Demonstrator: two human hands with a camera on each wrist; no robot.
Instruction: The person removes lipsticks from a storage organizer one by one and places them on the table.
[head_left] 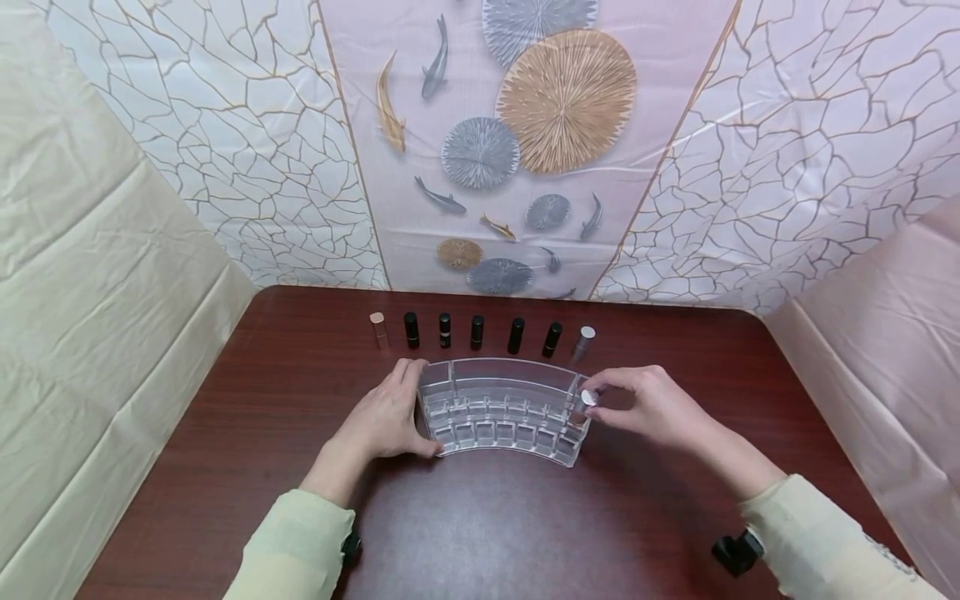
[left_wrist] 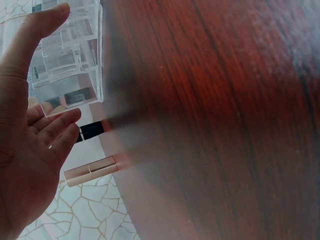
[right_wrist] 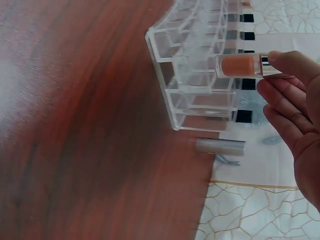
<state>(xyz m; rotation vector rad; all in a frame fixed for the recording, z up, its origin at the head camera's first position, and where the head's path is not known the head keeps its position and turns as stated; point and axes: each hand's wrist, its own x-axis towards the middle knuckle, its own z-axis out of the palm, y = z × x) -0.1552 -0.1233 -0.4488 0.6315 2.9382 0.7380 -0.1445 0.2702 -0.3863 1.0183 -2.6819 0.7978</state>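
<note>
A clear curved cosmetics organizer (head_left: pixel 513 369) with stepped compartments stands on the table. My left hand (head_left: pixel 384 413) grips its left end, thumb at the front corner and fingers along the back side; in the left wrist view the thumb (left_wrist: pixel 37 27) lies over the clear edge. My right hand (head_left: pixel 660 406) pinches a lip gloss tube (right_wrist: pixel 240 65) by its silver cap between thumb and fingers. The tube is clear with peach contents. It is upright over the organizer's right end, its lower part overlapping the compartments there in the head view.
Behind the organizer several lipsticks stand in a row: a rose-gold one (head_left: pixel 379 330) at the left, black ones (head_left: pixel 516 335) between, a silver one (head_left: pixel 582 342) at the right. The dark wooden table (head_left: pixel 495 533) ends at a patterned cloth backdrop (head_left: pixel 300 167).
</note>
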